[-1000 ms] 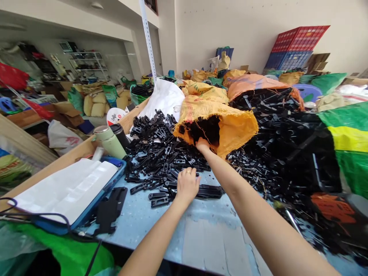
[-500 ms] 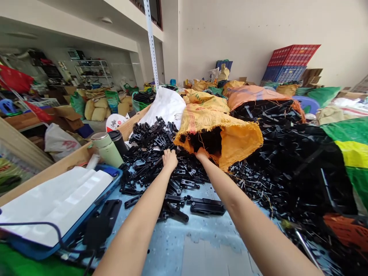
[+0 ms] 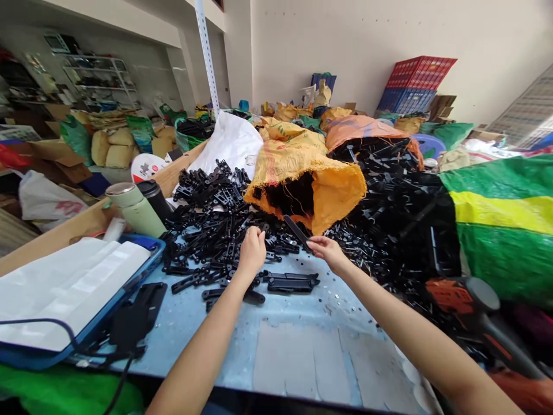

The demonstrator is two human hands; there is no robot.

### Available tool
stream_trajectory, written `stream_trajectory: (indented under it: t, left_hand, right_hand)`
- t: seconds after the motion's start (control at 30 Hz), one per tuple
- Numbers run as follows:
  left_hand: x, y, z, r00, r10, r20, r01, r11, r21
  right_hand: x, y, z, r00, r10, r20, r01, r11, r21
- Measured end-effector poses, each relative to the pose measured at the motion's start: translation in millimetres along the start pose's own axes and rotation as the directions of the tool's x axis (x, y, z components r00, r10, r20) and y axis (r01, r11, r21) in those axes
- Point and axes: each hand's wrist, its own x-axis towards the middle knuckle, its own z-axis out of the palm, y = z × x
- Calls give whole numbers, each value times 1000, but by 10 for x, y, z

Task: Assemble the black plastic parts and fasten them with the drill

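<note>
My right hand (image 3: 327,251) pinches one end of a flat black strip (image 3: 296,231), which slants up to the left before the mouth of a yellow woven sack (image 3: 339,187). To its left, my left hand (image 3: 253,249) is closed with the fingers curled; a small dark piece seems to be at its fingertips, too little of it visible to name. Both hands hover over a heap of black plastic parts (image 3: 207,230). An assembled black piece (image 3: 291,282) lies on the blue tabletop (image 3: 207,340) just below them.
A blue tray (image 3: 125,282) holding white sheets stands at the left, with a green bottle (image 3: 137,210) and a black cup (image 3: 154,199) behind it. Grey cardboard (image 3: 298,357) covers the front of the table. An orange and black power tool (image 3: 479,305) lies at the right.
My right hand has come out of the yellow sack's mouth with a black strip. My left hand has lifted from the heap and closed. The whole view has shifted.
</note>
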Motion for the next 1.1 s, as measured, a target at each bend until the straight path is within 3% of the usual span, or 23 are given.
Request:
stream_trajectory:
  t: [0.07, 0.1, 0.17, 0.2, 0.23, 0.3, 0.37, 0.43, 0.5, 0.6, 0.67, 0.7, 0.77, 0.83, 0.93, 1.1]
  left_hand:
    - [-366, 119, -91, 999, 28, 46, -24, 997, -80]
    - [-549, 161, -135, 996, 39, 77, -29, 992, -126]
    - [-897, 222, -213, 987, 51, 153, -18, 978, -210]
    - [-1055, 246, -246, 979, 56, 198, -7, 971, -239]
    - [-1201, 271, -273, 969, 60, 241, 5, 965, -261]
    - [-1453, 330, -311, 946, 69, 315, 28, 956, -293]
    - [-1647, 405, -335, 927, 69, 368, 53, 949, -312]
    - [-1787, 490, -351, 914, 58, 402, 83, 942, -325]
    - [-1879, 570, -365, 905, 44, 423, 116, 931, -345]
    - [-1956, 677, -380, 896, -5, 445, 206, 891, -405]
    - [-1980, 749, -379, 885, -64, 461, 312, 818, -484]
    - [-1985, 789, -376, 882, -98, 462, 365, 762, -535]
    - [-1987, 872, -374, 878, -144, 457, 434, 640, -634]
    - [-1983, 948, -386, 877, -148, 457, 454, 566, -688]
    - [-1979, 1012, -435, 867, -107, 487, 454, 574, -681]
    - [-1996, 1006, -513, 872, -81, 482, 416, 641, -645]
  right_hand:
    - [-560, 138, -299, 985, -103, 139, 108, 994, -28]
    - [-825, 202, -450, 957, -162, 239, 185, 980, -75]
    - [-1281, 323, -707, 858, -252, 447, 370, 907, -199]
    - [-1458, 384, -795, 821, -272, 502, 448, 852, -271]
    - [-1598, 443, -844, 814, -288, 504, 499, 792, -352]
    - [-1763, 548, -815, 892, -306, 333, 448, 694, -563]
    - [-1799, 608, -629, 970, -241, 16, 174, 649, -740]
    - [-1745, 601, -360, 976, -102, -192, -89, 617, -782]
    - [-1651, 538, -109, 969, -5, -249, -193, 617, -763]
    - [-1572, 423, 88, 970, -5, -242, -146, 787, -599]
    - [-1623, 377, 118, 988, -12, -156, -32, 960, -278]
    - [-1680, 364, 121, 997, -21, -78, 16, 998, -64]
    - [-1831, 346, 125, 993, -62, 100, 28, 948, 317]
    - [-1979, 319, 131, 965, -110, 240, -30, 857, 514]
    - [-2100, 244, 123, 931, -142, 336, -86, 810, 579]
    - [-2090, 155, 108, 935, -153, 320, -36, 856, 515]
